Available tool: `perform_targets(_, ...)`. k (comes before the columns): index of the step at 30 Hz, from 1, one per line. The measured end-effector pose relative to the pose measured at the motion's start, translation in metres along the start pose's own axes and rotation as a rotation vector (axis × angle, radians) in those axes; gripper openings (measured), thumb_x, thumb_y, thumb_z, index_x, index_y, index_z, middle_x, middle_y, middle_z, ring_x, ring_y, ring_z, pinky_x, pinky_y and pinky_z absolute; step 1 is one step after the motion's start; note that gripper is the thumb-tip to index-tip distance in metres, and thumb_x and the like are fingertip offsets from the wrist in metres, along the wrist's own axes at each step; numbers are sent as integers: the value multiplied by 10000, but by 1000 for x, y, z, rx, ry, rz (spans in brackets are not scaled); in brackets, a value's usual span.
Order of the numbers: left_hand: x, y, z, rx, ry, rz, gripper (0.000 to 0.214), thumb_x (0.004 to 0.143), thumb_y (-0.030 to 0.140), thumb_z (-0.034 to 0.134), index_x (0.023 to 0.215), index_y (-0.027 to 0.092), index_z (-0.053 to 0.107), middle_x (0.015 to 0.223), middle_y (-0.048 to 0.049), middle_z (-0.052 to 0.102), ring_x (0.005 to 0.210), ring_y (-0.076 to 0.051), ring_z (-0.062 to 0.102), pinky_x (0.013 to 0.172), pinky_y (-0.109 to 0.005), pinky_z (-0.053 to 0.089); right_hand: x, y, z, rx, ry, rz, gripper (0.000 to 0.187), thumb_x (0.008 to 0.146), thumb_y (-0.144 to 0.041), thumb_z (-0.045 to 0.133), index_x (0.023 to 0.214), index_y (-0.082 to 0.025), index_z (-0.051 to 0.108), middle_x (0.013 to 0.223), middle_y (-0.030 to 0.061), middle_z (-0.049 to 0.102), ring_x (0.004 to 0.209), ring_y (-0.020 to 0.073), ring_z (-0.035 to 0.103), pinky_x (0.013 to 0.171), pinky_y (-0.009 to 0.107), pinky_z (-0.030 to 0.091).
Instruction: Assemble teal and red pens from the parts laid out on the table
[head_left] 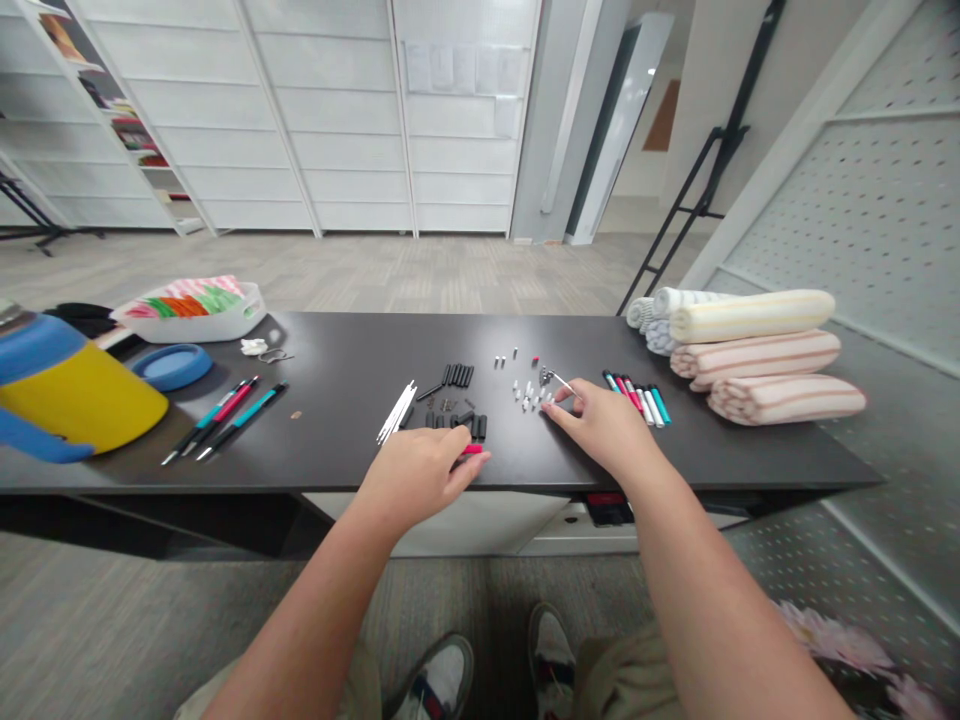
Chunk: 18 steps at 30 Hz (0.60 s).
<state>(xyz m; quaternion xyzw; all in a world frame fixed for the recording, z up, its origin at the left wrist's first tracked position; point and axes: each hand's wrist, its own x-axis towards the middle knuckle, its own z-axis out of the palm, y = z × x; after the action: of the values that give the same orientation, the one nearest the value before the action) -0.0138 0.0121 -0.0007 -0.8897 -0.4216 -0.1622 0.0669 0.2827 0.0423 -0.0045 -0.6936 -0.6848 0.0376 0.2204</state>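
Observation:
My left hand (421, 468) is closed around a pink-red pen barrel (472, 450), whose end shows past the fingers. Just beyond it lie black pen grips (457, 376), small springs (448, 405) and a fan of white refills (396, 412). Between thumb and fingers, my right hand (600, 415) pinches a thin silver piece (562, 382); its exact kind is too small to make out. Small white and silver pen parts (527, 396) are scattered beside those fingertips, with dark metal pieces (545, 376) close by. Coloured pen barrels (637, 398) lie in a row right of that hand.
Assembled pens (241, 420) rest on the dark table (337, 345) at left, near a blue lid (174, 367) and a yellow-blue container (82, 385). A white basket (199, 310) holds colourful items. Rolled towels (757, 355) are stacked at right.

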Motion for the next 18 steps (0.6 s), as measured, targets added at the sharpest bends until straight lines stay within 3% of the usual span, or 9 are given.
perform_targets(6, 0, 0, 0, 8, 4, 1, 394, 1091, 507, 437, 871, 217, 586, 768, -34, 733, 702, -223, 708, 593, -340, 349, -1, 0, -1, -17, 15, -22, 238, 942, -458, 641, 952, -235, 723, 652, -2, 655, 582, 189, 593, 583, 292, 298)
perform_targets(13, 1, 0, 1, 3, -5, -3, 389, 1088, 503, 444, 871, 216, 592, 771, -33, 734, 704, -217, 710, 583, -340, 358, -4, -8, 2, 218, 99, -110, 335, 1007, -515, 566, 992, -234, 749, 558, -36, 556, 542, 175, 551, 590, 289, 346)
perform_targets(18, 0, 1, 1, 6, -4, -5, 395, 1087, 507, 443, 873, 215, 600, 767, -40, 734, 702, -223, 710, 581, -340, 366, -3, -17, 7, 99, 110, -180, 328, 1034, -476, 528, 1041, -240, 755, 701, 26, 693, 640, 214, 636, 634, 306, 380)
